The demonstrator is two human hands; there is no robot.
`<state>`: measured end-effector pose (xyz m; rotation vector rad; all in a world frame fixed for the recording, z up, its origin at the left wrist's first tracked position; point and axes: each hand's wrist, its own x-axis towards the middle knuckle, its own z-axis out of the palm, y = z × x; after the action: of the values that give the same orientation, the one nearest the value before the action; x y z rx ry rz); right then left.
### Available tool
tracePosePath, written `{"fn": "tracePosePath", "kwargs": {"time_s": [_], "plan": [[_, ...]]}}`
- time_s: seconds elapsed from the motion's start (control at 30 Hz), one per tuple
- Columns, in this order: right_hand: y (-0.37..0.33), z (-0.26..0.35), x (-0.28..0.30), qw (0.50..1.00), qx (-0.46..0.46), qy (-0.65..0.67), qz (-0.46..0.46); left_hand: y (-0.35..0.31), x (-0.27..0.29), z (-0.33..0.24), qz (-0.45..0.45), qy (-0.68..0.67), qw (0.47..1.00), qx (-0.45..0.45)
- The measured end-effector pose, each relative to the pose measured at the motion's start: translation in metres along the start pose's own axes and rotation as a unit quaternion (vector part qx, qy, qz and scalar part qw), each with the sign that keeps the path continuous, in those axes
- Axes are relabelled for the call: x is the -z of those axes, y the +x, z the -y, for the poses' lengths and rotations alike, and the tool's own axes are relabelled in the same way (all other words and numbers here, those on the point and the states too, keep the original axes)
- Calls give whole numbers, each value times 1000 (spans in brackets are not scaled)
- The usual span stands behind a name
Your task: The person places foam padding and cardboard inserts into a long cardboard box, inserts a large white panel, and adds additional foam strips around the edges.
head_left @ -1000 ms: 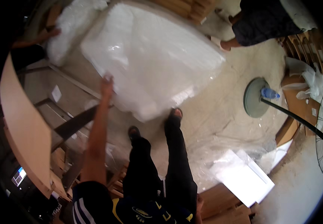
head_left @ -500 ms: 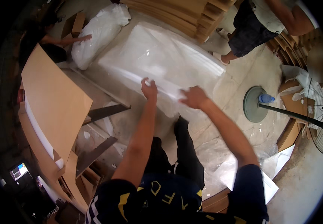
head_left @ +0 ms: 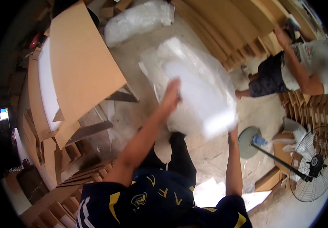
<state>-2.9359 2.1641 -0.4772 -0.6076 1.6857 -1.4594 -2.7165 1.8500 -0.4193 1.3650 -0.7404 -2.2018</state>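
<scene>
In front of me on the floor lies a large white panel-like bundle in clear plastic wrap [head_left: 213, 70]. A flat white sheet [head_left: 198, 85], smeared by motion, is over it and slants down toward my right. My right hand [head_left: 232, 133] is at the sheet's near right corner; its fingers are mostly hidden behind the bright white edge, so its grip does not show. My left hand [head_left: 172, 95] is over the left side of the bundle with fingers bent and blurred. Whether it pinches the plastic cannot be made out.
A large brown cardboard sheet [head_left: 84, 72] rests on a stand at left. Beyond the bundle lies a plastic-wrapped white roll [head_left: 139, 22]. Stacked cardboard [head_left: 224, 26] fills the back. A person [head_left: 300, 68] stands at right, near a floor fan [head_left: 316, 163] and its round base [head_left: 249, 142] with a blue-tinted bottle [head_left: 260, 140].
My view has turned, shifting the surroundings. My right hand has moved down and right to the white sheet's corner. The sheet now slants over the bundle. The person at right has raised an arm.
</scene>
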Motion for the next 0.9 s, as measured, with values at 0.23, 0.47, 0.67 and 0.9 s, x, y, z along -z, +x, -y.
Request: {"fn": "tracePosePath", "kwargs": {"time_s": [0.23,0.47,0.67,0.9], "plan": [[-123,177,-65,905,-298,175,249,-211,-12,105,137,106,983,-55],[-258,240,-60,952,-251,53,166,-292,-3,74,382,124,907,-125],[-309,277,-155,998,-60,0,30,-340,32,26,410,88,893,-162],[-235,320,-286,993,76,-15,88,-387,151,-60,317,263,872,-265]]}}
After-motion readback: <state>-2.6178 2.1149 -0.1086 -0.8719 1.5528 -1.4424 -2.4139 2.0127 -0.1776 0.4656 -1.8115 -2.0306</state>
